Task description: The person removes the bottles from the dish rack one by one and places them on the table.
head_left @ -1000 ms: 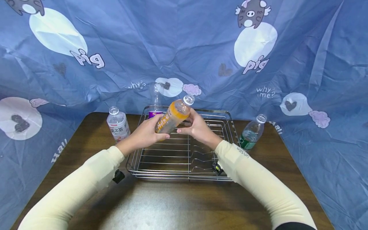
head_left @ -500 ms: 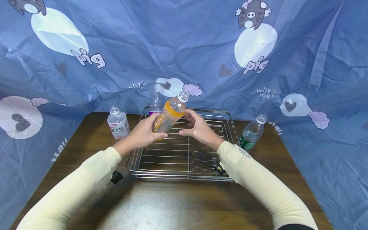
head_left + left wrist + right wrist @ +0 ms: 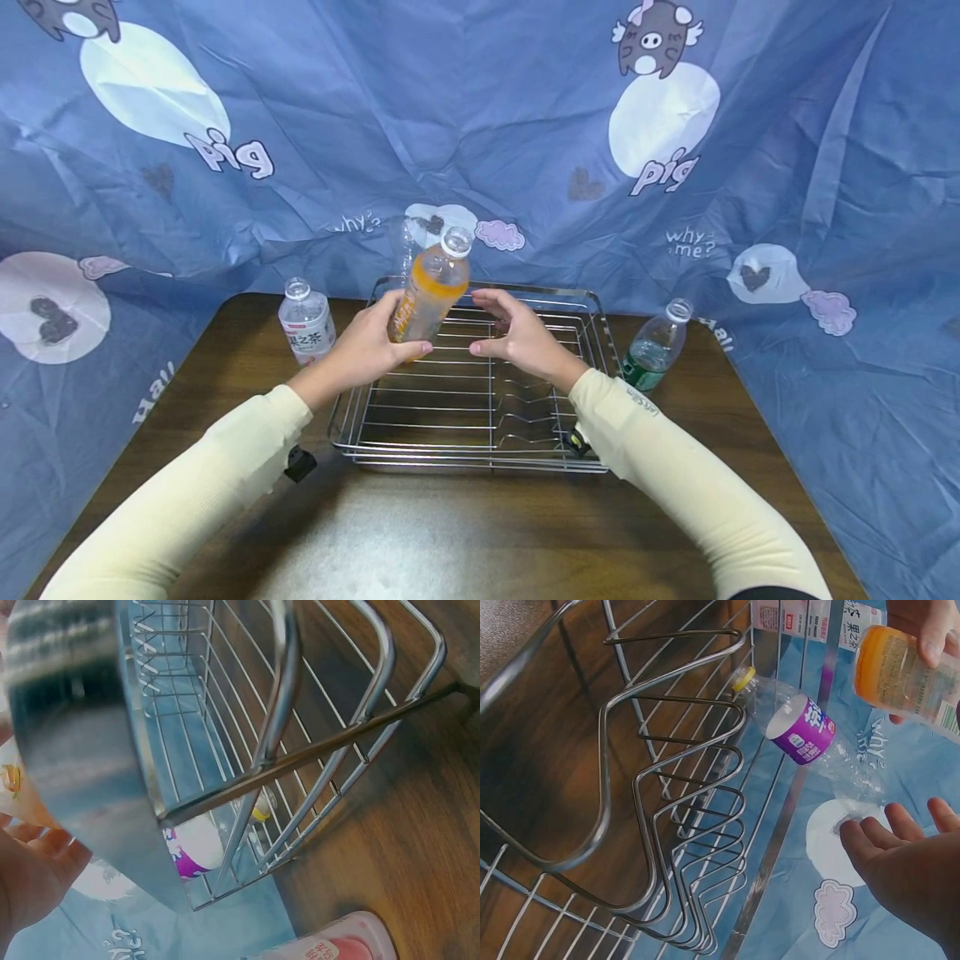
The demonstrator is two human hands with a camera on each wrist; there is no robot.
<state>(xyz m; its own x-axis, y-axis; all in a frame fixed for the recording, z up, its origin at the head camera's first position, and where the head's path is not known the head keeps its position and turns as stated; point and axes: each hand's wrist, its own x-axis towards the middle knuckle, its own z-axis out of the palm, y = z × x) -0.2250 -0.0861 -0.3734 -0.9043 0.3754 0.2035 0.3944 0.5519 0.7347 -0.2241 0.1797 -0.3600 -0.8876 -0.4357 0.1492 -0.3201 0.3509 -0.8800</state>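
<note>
My left hand (image 3: 367,337) grips a clear plastic bottle with an orange label (image 3: 431,296) round its lower part, holding it tilted above the wire dish rack (image 3: 442,460), white-ringed neck up and to the right. To the right of that bottle, my right hand (image 3: 522,335) hovers over the rack with fingers and thumb apart, touching nothing. A bottle with a purple label (image 3: 802,735) leans inside the rack's far left corner, its yellow-capped end down. In the head view, the held bottle and left hand hide most of it.
A bottle with a white label (image 3: 306,325) stands on the table left of the rack. On the right stands a green-labelled bottle (image 3: 651,354). Wavy wire dividers (image 3: 649,817) line the rack's right part. A blue printed curtain (image 3: 480,125) hangs behind the table.
The left hand has moved left with the orange-labelled bottle, which now stands more upright. The right hand, earlier close by the bottle's upper end, is now apart from it.
</note>
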